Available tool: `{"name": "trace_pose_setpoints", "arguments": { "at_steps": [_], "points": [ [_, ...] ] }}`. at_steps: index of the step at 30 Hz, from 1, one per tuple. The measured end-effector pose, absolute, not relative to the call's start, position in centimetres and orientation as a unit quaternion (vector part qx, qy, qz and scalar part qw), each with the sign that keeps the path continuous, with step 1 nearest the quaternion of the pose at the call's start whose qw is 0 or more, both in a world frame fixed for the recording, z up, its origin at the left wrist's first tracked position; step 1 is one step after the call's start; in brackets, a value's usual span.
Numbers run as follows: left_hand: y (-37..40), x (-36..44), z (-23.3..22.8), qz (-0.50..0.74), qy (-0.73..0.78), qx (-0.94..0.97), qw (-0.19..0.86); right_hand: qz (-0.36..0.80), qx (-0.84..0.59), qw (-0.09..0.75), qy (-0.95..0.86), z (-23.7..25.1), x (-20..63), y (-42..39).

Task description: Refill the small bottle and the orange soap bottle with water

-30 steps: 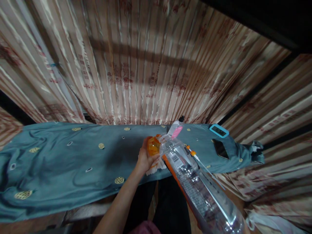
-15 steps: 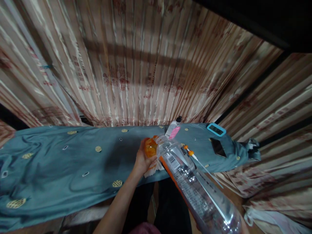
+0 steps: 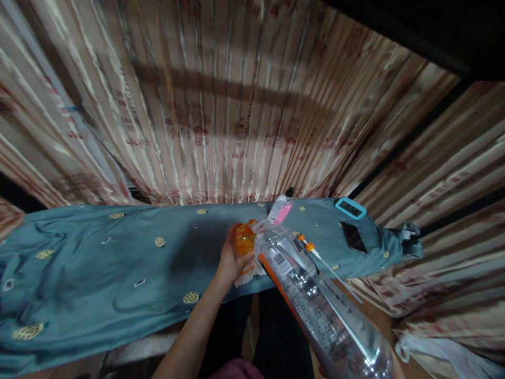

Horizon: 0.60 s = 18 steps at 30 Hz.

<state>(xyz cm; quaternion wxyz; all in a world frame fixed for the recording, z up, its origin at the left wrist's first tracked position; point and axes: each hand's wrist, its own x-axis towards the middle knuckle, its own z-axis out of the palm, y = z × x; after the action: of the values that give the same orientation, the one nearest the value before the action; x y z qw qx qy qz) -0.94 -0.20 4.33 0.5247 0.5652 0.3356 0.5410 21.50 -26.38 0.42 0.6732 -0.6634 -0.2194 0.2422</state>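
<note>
My left hand (image 3: 229, 259) is closed around a small orange container (image 3: 244, 239) with a white tissue (image 3: 249, 273) bunched under it, just above the near edge of the blue-covered table (image 3: 98, 273). A large clear plastic bottle (image 3: 315, 305) with an orange-edged label lies tilted, and its neck meets the orange container. The bottle's base reaches the bottom right corner. There my right hand (image 3: 392, 366) shows only as a sliver of skin behind the base, gripping it.
On the blue cloth to the right lie a small bottle with a pink label (image 3: 281, 210), a thin syringe-like tool with orange parts (image 3: 315, 253), a black phone (image 3: 352, 237) and a teal-framed digital display (image 3: 350, 208). Striped curtains (image 3: 236, 116) hang behind the table.
The view has shifted slightly. Both hands, the orange container and the big bottle keep almost the same pose.
</note>
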Motion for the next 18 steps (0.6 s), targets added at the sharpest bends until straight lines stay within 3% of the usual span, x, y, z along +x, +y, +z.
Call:
{"name": "trace_pose_setpoints", "arguments": {
  "at_steps": [10, 18],
  "points": [
    [-0.4, -1.0, 4.6, 0.551, 0.318, 0.556, 0.535, 0.224, -0.653, 0.685, -0.232, 0.6, 26.8, -24.0],
    [-0.3, -0.9, 4.4, 0.555, 0.318, 0.556, 0.531, 0.244, -0.64, 0.683, -0.255, 2.3, 25.7, -23.2]
  ]
}}
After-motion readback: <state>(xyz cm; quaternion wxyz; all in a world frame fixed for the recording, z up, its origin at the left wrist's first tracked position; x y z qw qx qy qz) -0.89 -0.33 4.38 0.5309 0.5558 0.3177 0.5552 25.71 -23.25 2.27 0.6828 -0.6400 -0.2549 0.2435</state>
